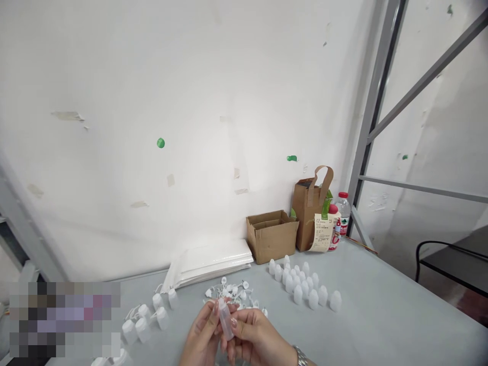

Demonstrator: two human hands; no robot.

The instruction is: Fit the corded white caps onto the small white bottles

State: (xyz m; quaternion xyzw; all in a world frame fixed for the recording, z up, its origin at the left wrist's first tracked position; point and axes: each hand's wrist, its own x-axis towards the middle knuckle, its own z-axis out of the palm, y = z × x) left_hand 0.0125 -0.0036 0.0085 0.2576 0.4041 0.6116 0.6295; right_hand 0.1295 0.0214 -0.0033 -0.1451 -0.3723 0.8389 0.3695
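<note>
Grey table [381,315]: a small vial [226,319] is being pinched by left hand [200,338] and right hand [255,340], in front of the cardboard box [271,235]; upright bottles [301,287], seemingly finished, are grouped nearer it, loose caps [229,292] unused.

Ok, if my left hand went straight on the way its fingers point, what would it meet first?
Probably the heap of small white caps just beyond the clear bottle the left hand holds; depth is unclear.
</note>
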